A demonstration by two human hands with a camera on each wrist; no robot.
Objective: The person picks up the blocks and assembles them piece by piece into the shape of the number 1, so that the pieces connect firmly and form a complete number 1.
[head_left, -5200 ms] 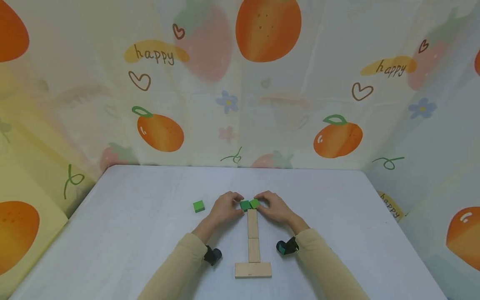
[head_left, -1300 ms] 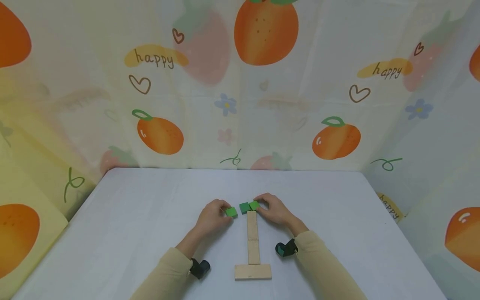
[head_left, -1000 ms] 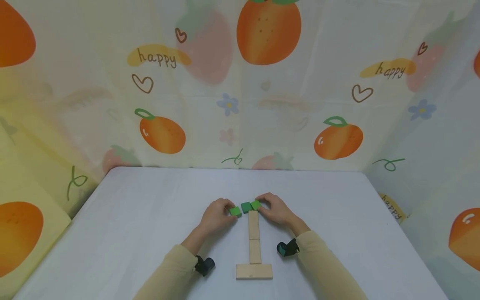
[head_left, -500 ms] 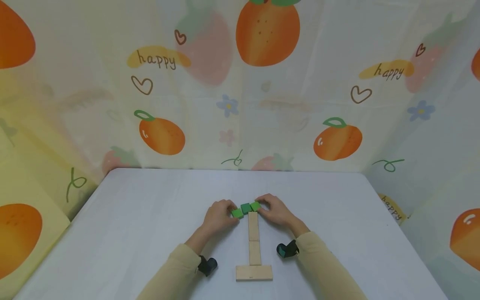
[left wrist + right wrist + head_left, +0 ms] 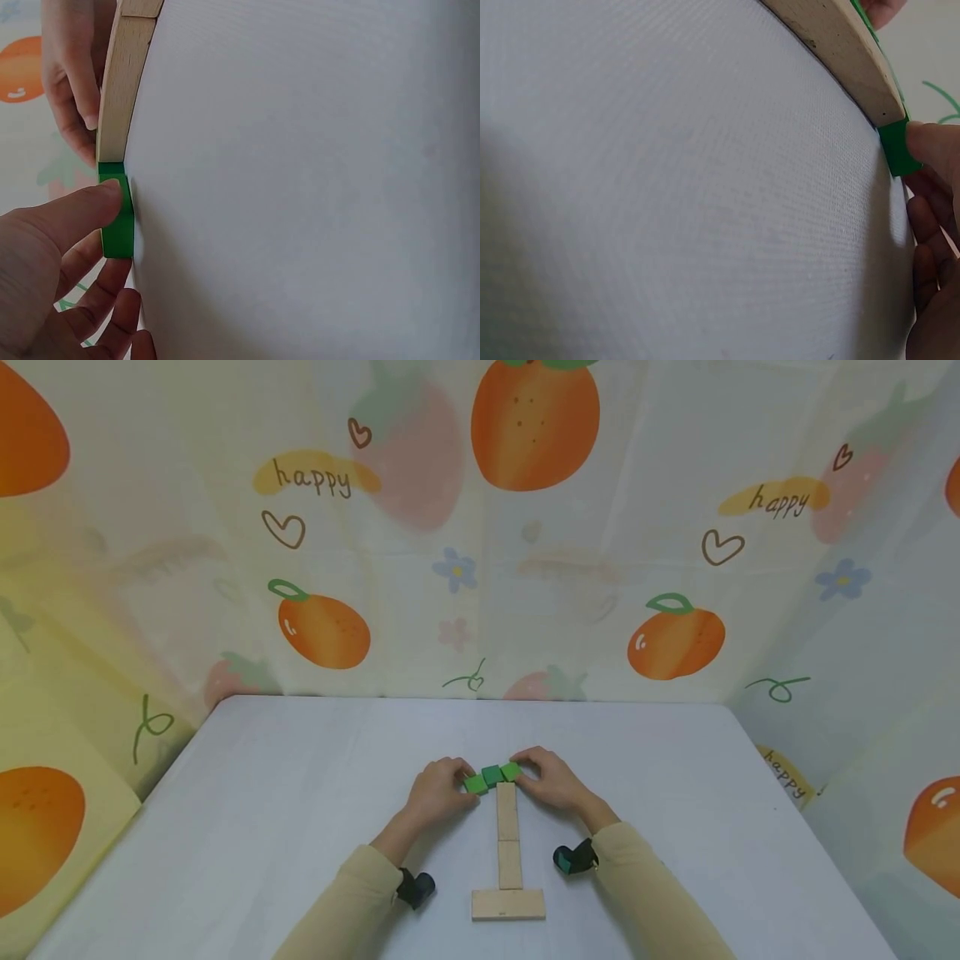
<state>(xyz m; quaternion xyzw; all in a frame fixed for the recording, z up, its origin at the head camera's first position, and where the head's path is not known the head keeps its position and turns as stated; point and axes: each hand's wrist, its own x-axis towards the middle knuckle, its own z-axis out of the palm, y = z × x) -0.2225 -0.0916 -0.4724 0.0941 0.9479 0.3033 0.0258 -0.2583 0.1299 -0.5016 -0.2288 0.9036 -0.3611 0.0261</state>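
Note:
Three green blocks form a slanted row at the far end of a line of wood. My left hand [image 5: 435, 793] pinches the light green block [image 5: 476, 785] at the row's left end, thumb on its near side in the left wrist view. A darker green block [image 5: 491, 776] sits in the middle, against its neighbours. At the right end, my right hand [image 5: 553, 777] holds another light green block [image 5: 510, 771] between thumb and finger; the right wrist view shows the thumb on this green block [image 5: 896, 152].
Two pale wooden planks, a far one [image 5: 507, 811] and a near one [image 5: 509, 864], lie end to end below the green row. A crosswise wooden plank [image 5: 508, 904] meets their near end. All lie on a white table [image 5: 300, 760] before a fruit-printed cloth [image 5: 525, 610].
My left hand left the dark green block, took the light green block lying apart on the left and brought it rightward against the dark one. My right hand has stayed at its block.

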